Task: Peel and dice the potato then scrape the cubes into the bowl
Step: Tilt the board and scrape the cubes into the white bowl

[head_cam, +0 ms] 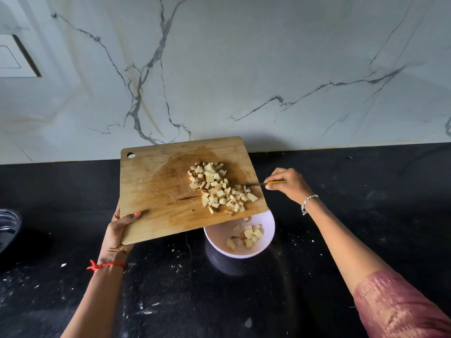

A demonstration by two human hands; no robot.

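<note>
My left hand (119,230) grips the near left corner of a wooden cutting board (156,189), holding it lifted and tilted over a pale pink bowl (268,228). A heap of diced potato cubes (219,189) lies on the board's right half, close to the lower edge. Several cubes (246,236) lie inside the bowl. My right hand (288,184) holds a knife (258,184) with a yellow handle, its blade lying against the cubes on the board's right side.
The bowl stands on a black countertop (244,301) speckled with white bits. A marble backsplash (219,69) rises behind it. The rim of a dark round vessel (9,228) shows at the left edge.
</note>
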